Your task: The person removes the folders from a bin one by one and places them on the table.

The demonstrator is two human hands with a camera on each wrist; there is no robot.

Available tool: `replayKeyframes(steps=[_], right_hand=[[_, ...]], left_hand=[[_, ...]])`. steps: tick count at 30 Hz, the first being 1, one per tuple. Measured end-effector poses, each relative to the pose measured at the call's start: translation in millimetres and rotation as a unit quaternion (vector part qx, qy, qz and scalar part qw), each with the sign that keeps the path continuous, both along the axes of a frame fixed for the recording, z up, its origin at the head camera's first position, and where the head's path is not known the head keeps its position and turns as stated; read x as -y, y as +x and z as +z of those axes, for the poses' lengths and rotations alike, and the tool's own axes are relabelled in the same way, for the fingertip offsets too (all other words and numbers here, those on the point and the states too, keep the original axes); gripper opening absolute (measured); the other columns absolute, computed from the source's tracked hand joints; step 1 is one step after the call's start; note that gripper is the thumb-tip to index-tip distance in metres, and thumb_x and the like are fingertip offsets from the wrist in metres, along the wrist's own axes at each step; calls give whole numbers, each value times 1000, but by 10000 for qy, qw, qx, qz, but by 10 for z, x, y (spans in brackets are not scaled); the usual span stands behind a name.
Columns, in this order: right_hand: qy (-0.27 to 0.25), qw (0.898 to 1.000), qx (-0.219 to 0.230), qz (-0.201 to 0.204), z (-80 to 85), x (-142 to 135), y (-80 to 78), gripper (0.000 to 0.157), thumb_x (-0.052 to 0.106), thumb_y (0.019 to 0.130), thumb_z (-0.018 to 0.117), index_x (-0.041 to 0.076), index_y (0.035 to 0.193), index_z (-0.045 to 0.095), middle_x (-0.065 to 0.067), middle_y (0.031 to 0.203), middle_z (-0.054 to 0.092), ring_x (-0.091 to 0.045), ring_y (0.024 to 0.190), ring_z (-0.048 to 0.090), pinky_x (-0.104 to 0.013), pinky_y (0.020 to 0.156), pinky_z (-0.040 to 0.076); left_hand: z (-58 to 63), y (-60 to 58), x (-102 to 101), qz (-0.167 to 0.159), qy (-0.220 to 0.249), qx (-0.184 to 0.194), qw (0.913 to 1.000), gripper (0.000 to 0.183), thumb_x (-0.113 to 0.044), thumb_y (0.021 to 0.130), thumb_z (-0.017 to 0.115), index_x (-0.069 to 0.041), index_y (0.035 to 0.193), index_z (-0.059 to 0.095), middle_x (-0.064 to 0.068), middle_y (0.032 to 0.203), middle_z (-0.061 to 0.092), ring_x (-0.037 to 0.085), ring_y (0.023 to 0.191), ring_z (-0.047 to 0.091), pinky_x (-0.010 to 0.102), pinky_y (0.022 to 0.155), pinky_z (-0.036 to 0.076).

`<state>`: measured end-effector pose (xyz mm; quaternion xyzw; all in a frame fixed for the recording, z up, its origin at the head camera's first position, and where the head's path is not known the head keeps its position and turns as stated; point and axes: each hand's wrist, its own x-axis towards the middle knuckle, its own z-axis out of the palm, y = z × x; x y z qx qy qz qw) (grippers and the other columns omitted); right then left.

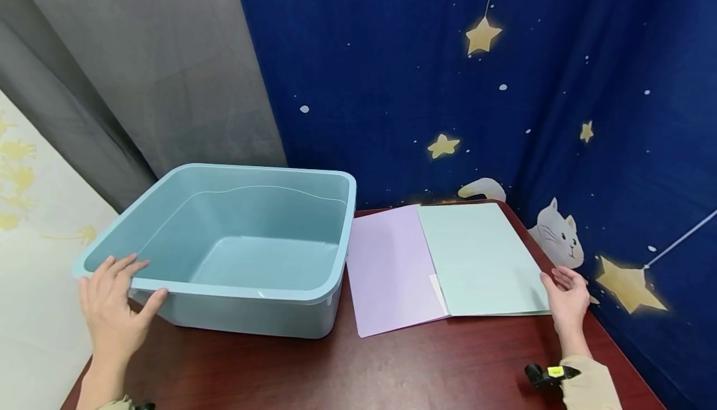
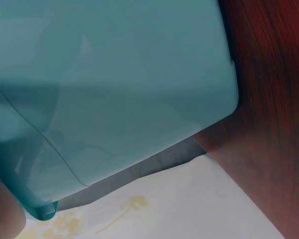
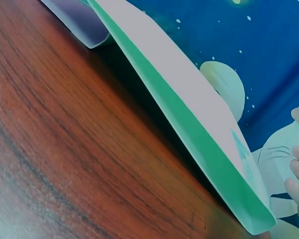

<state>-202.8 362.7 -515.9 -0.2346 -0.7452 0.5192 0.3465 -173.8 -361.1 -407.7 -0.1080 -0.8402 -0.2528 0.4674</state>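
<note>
A pale blue plastic tub (image 1: 241,310) stands at the left of the dark red wooden table. My left hand (image 1: 114,298) is at its near left corner, fingers reaching over the rim and thumb spread along the outside. In the left wrist view the tub wall (image 2: 139,89) fills most of the picture. To the right lie a purple folder-like cover (image 1: 392,267) and a mint green one (image 1: 482,260), edge to edge; whether they are joined I cannot tell. Beside the mint one's near right corner is my right hand (image 1: 568,298), fingers loosely bent and holding nothing.
Bare tabletop (image 1: 392,372) stretches along the front. A blue curtain (image 1: 392,74) with stars and a cat hangs close behind and to the right. Grey cloth (image 1: 185,74) hangs behind the tub, and white cloth (image 1: 39,310) is at the left.
</note>
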Motion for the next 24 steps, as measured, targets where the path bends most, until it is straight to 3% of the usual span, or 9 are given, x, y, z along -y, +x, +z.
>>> replayKeyframes(steps=[4,7,10,15,20,24], right_hand=[[326,9992,-15,220,-204,-150,-99,40,24,79,69,13,114,56,17,97,58,6,92,49,-10,81,34],[584,9978,131,280,-264,-196,-143,43,30,79,68,15,117,55,17,102,57,5,96,47,-12,85,33],[792,9959,255,343,-122,-93,-109,45,30,82,65,10,121,54,6,110,57,-5,103,47,-20,91,33],[1082,9909,429,680,271,188,29,47,21,84,63,-2,123,50,-18,120,52,-26,110,44,-26,95,31],[1402,9853,587,780,399,244,48,44,15,83,63,-1,122,52,-19,120,53,-29,110,44,-33,93,32],[1688,9794,573,946,426,255,39,45,15,82,64,-2,122,51,-21,120,52,-33,111,42,-46,90,30]], left_hand=[[9,2,9,6,-44,49,10000,73,-61,72,59,5,103,61,30,112,53,44,123,34,56,99,10],[31,5,15,32,-190,153,9997,73,-60,74,58,5,105,60,29,113,53,45,123,33,57,94,13],[49,10,9,56,-251,211,9994,75,-62,74,56,5,109,59,28,120,50,43,124,33,58,93,14],[64,16,8,124,-175,205,9996,87,-71,72,51,3,117,56,25,137,38,40,126,31,57,88,16],[98,15,0,201,-269,77,9994,92,-75,70,48,4,118,55,25,139,35,47,120,34,55,78,18],[169,42,-47,227,-408,101,9989,92,-74,72,46,4,120,54,24,139,35,43,124,34,55,87,23]])
